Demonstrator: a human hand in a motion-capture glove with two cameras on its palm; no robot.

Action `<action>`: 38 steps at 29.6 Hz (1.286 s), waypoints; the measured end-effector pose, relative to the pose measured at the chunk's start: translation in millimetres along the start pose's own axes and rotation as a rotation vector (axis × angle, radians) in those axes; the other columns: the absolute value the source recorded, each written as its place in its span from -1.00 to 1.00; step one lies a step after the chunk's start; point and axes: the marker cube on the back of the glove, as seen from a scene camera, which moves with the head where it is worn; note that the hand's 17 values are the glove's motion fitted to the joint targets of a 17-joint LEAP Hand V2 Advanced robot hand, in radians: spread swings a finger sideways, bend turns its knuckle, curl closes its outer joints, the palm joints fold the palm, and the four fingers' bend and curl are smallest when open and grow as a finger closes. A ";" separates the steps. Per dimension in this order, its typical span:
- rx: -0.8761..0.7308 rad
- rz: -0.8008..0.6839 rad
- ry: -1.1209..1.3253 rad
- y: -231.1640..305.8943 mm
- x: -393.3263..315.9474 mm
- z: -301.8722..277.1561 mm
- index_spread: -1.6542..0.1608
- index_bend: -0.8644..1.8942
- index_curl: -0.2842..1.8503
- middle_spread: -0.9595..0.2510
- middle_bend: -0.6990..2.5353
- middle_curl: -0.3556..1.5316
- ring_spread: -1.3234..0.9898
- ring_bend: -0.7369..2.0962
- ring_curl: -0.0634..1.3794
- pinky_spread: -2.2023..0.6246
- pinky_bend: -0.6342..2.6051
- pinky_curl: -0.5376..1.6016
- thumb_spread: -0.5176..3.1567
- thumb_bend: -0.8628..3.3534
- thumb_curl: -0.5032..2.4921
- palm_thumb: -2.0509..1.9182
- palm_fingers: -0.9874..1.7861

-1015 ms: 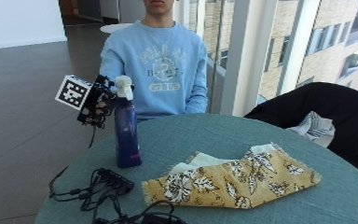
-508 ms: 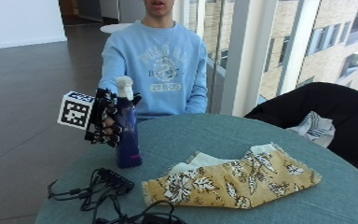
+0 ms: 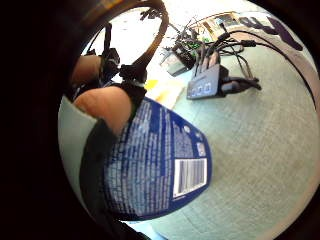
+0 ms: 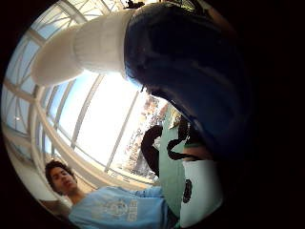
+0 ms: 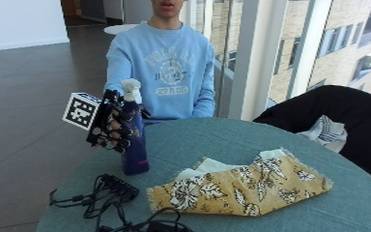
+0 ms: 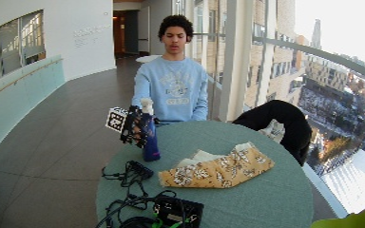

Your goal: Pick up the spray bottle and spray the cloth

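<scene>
While curled round the upright spray bottle (image 5: 134, 140) on the table (image 5: 237, 145), gloved right hand (image 5: 111, 128), forearm raised.

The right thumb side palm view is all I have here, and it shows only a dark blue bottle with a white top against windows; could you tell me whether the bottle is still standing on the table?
Observer: Yes. In the outside view the spray bottle stands upright with its base on the round table.
Operator: Thank you. Is the hand actually around it?
Observer: The gloved right hand has its fingers curled round the bottle's body, below the white sprayer.
Operator: And where is the cloth, please?
Observer: The yellow floral cloth lies flat on the table, apart from the bottle, on the side away from the hand.
</scene>
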 end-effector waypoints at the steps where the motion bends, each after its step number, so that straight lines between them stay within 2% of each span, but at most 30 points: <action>1: 0.001 -0.004 0.011 -0.3 -0.9 0.1 0.43 -0.25 -0.50 0.46 -0.39 -0.20 0.12 -0.16 -0.46 0.75 -0.41 -0.17 -0.23 -0.55 -0.38 0.47 0.31; 9: -0.060 -0.036 0.058 -7.0 -16.2 3.5 0.46 -0.28 -0.48 0.42 -0.40 -0.19 0.12 -0.15 -0.44 0.74 -0.42 -0.17 -0.26 -0.57 -0.34 0.50 0.37; 22: -0.477 0.021 0.324 -29.5 -64.8 2.2 0.49 -0.30 -0.48 0.41 -0.41 -0.18 0.13 -0.14 -0.42 0.73 -0.43 -0.16 -0.30 -0.60 -0.30 0.52 0.40; 38: -0.600 0.187 0.524 -59.3 -97.2 48.5 0.49 -0.30 -0.49 0.42 -0.42 -0.17 0.14 -0.14 -0.41 0.72 -0.44 -0.16 -0.33 -0.60 -0.26 0.52 0.42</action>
